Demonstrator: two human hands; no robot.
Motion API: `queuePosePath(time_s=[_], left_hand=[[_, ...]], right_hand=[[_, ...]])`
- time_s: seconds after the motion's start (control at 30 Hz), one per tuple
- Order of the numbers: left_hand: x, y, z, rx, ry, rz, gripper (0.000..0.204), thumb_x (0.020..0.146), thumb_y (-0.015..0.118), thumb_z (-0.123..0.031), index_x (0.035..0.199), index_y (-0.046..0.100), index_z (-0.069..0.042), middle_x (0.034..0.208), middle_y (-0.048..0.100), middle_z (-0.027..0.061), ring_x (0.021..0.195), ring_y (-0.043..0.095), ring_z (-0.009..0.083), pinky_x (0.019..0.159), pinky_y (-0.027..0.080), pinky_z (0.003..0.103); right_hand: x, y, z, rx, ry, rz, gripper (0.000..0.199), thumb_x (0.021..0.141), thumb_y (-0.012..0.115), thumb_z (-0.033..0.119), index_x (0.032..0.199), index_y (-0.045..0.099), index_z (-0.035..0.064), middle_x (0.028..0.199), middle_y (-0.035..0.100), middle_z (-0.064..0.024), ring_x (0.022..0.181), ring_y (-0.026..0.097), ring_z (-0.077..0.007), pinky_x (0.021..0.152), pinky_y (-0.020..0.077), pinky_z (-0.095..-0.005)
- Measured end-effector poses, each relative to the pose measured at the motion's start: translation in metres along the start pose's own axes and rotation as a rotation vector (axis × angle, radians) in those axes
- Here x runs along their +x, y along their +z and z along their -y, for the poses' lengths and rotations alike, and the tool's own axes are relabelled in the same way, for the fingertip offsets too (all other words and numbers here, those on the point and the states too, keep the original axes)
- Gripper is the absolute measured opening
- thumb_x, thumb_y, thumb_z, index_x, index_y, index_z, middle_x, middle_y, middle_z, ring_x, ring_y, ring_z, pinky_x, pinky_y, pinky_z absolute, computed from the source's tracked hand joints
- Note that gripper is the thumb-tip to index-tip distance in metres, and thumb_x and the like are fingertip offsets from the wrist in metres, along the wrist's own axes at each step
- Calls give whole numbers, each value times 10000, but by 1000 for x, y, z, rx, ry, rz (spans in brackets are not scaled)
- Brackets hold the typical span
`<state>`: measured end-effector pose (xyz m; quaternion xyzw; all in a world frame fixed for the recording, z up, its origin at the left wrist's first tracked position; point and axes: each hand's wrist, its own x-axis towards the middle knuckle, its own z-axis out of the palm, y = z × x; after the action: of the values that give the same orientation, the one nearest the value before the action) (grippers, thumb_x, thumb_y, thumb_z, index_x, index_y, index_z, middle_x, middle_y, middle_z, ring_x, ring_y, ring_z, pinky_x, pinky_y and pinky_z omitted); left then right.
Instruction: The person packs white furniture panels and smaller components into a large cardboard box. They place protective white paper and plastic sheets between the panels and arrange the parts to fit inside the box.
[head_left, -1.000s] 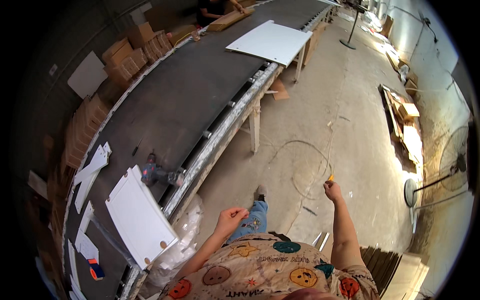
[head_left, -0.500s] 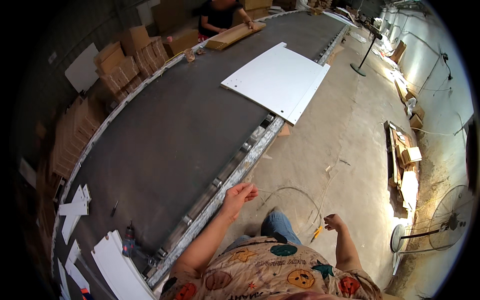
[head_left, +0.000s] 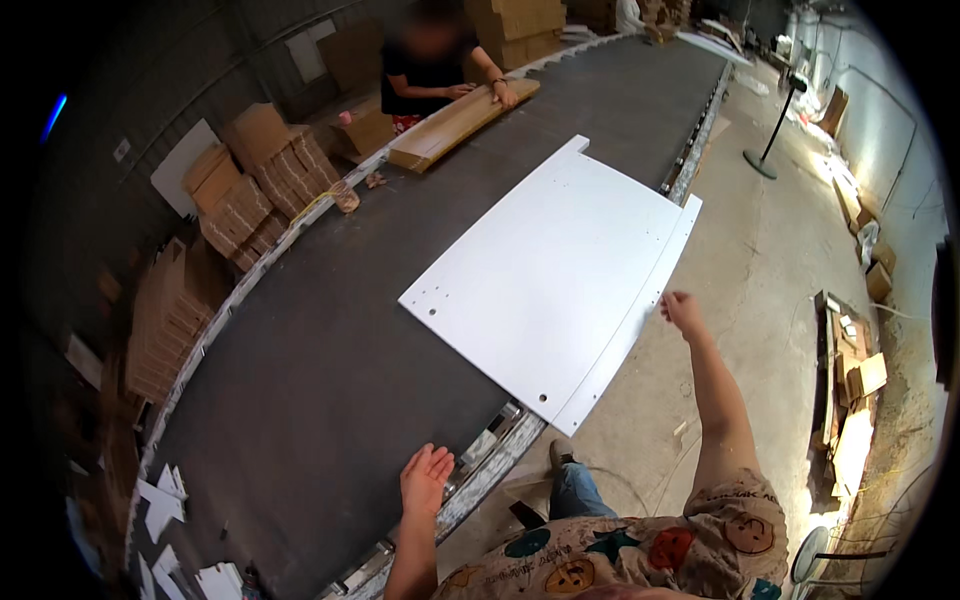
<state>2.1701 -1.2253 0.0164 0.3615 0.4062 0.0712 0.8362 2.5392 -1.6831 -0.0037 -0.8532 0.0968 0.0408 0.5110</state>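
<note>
A large flat white panel with small drilled holes lies on the dark conveyor belt, its right side overhanging the belt's edge. My left hand hovers over the belt near its metal side rail, fingers stretched out and holding nothing. It is nearest to the panel's lower corner, with a gap between. My right hand is reaching out beside the panel's right edge, fingers loosely bent and apart, with nothing seen in them. Whether its fingertips touch the edge I cannot tell.
Across the belt, a person handles long wooden boards. Cut white pieces lie at the belt's lower left. Stacked cardboard stands along the far side. To my right are a stand and scrap wood.
The panel now appears closer to me. My right arm has stretched forward to its right edge. My left hand has moved over the belt, and its fingers have straightened.
</note>
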Motion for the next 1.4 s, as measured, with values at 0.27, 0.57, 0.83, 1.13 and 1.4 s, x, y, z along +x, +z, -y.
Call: queuePosePath(time_s=[0.27,0.57,0.83,1.13,1.4], left_hand=[[110,123,-2,79,61,-228,380,893,605,-177,1192,495,31,1080,586,195,1027,578,284,885,492,387],[134,173,-6,282,-15,-347,338,874,619,-281,1064,598,-2,922,625,70,867,598,160,753,495,317],[126,178,-17,317,-38,-374,460,869,617,-337,1109,550,50,1126,581,158,968,598,258,803,485,370],[120,177,-43,115,141,-391,556,867,615,-350,1148,501,116,1070,598,211,925,612,288,775,504,402],[-12,74,-26,-97,330,-559,619,835,638,-473,1102,532,75,1016,596,159,917,582,218,792,497,359]], right_hand=[[229,-2,-69,-217,51,-644,608,835,621,397,1210,509,-68,1086,620,-215,981,610,-322,838,475,-360],[281,-19,-98,883,272,185,626,923,443,402,1361,351,-35,1385,403,-177,1251,406,-311,1063,314,-444],[280,-40,-44,897,212,67,515,859,490,320,1219,444,-45,1276,464,-187,1159,454,-310,978,366,-458],[210,-101,24,1043,18,39,392,786,544,226,1059,548,-55,1154,534,-199,1056,508,-309,884,425,-472],[108,-100,33,885,-244,132,401,778,584,270,1009,558,-57,1086,568,-193,988,549,-283,850,459,-428]])
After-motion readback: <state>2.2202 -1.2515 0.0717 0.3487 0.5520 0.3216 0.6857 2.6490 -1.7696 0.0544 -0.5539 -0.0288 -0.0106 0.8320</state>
